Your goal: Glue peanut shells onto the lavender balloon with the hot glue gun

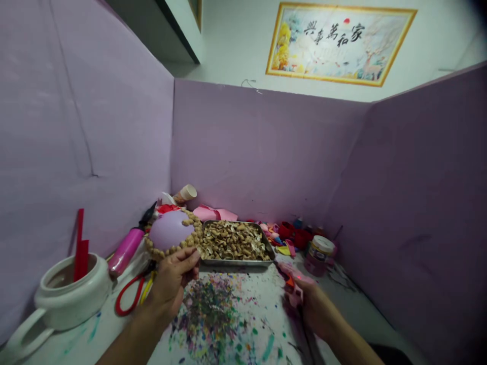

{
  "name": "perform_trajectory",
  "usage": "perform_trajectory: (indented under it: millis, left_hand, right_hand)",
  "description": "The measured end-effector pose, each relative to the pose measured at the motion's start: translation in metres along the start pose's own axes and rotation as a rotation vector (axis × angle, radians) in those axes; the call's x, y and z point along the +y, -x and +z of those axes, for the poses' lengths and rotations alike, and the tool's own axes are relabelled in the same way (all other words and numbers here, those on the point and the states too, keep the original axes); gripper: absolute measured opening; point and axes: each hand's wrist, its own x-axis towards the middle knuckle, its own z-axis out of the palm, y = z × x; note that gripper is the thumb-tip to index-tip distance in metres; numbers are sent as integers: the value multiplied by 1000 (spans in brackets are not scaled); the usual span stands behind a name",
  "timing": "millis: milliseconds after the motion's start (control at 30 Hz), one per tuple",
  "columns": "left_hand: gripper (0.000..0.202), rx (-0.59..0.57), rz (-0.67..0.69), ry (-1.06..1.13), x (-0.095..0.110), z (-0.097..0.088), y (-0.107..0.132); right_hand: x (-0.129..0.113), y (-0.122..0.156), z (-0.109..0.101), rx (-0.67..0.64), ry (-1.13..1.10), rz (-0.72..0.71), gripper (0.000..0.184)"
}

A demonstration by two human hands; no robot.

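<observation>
My left hand (177, 276) is closed in a pinch near the front left corner of a metal tray (236, 263). Whatever sits between its fingertips is too small to make out against the shells. Peanut shells (236, 238), whole and broken, fill the tray. Just beyond the left hand rests a purple balloon (171, 230), with a band of peanut shells (196, 230) around its edge. My right hand (314, 304) grips a pink glue gun (294, 284) with an orange part, its nozzle pointing toward the tray's front right corner.
At left stand a white handled pot (74, 299), a magenta balloon pump (127, 248) and red-handled scissors (127, 299). Deflated balloons (270, 230) and a lidded jar (321, 248) lie behind, to the right. Purple panels (266, 152) enclose the paint-spattered table (251, 304).
</observation>
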Motion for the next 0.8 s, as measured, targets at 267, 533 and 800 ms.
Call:
perform_trajectory:
  millis: [267,533,800]
  left_hand:
    - [26,291,372,132,80,-17,-46]
    - [21,445,284,147,74,-43,-82]
    - [22,461,263,107,74,-55,-94]
  right_hand:
    - [-23,24,48,81,261,-85,33]
    - [16,-8,190,-337,404,1,43]
    - [54,-17,228,-310,702,-308,63]
